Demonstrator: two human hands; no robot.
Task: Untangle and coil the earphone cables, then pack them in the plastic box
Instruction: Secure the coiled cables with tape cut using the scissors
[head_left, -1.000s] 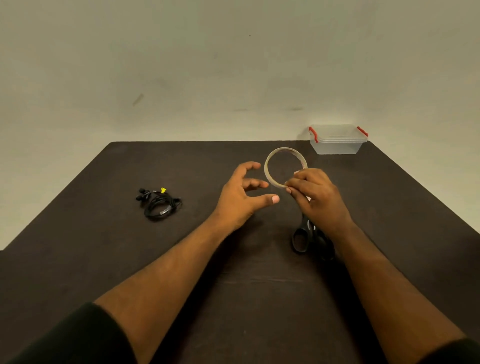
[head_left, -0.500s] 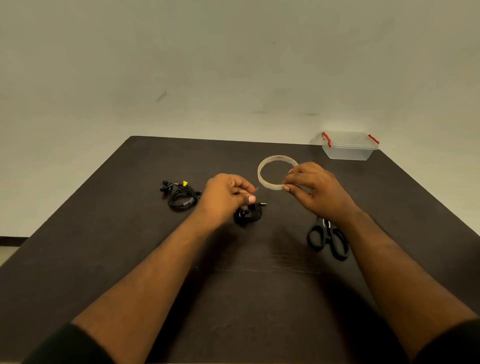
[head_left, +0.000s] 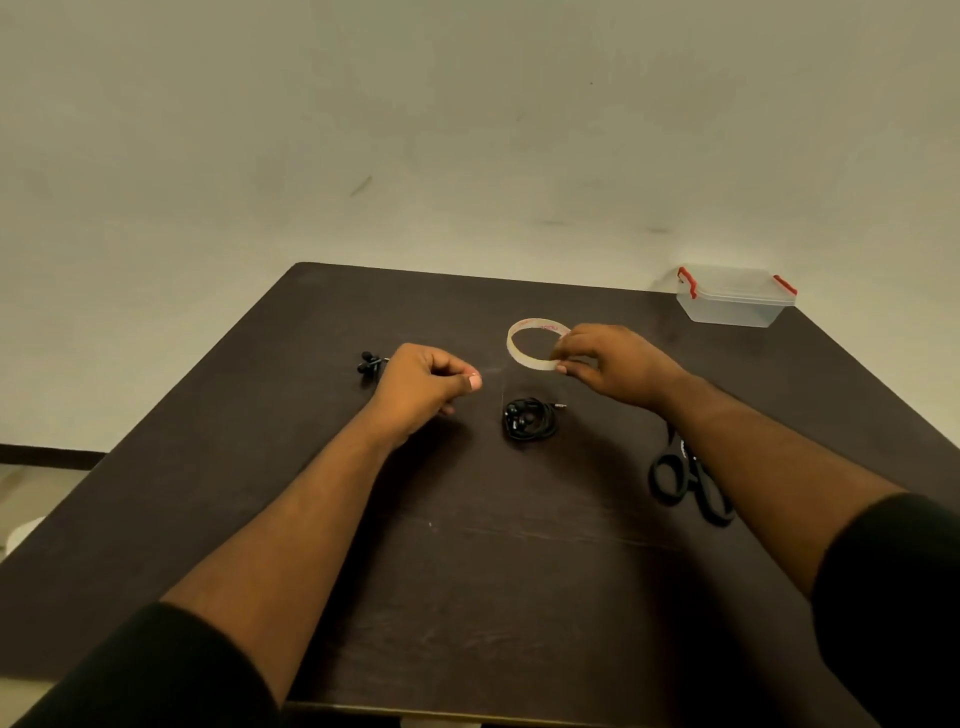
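A coiled black earphone bundle (head_left: 531, 419) lies on the dark table (head_left: 467, 597) between my hands. A second black earphone set (head_left: 369, 364) lies to the left, partly hidden behind my left hand (head_left: 423, 387). My left hand's thumb and fingers are pinched together, seemingly on the end of a clear tape strip that I can barely make out. My right hand (head_left: 610, 366) pinches a roll of clear tape (head_left: 535, 343) held just above the table. The clear plastic box (head_left: 732, 299) with red clasps stands closed at the far right corner.
Black-handled scissors (head_left: 685, 483) lie on the table under my right forearm. The table's far edge meets a pale wall; a strip of floor shows at the left.
My left hand has drawn away leftward from the tape roll, uncovering the coiled earphone bundle. The view has tilted and shifted. My right hand still holds the roll.
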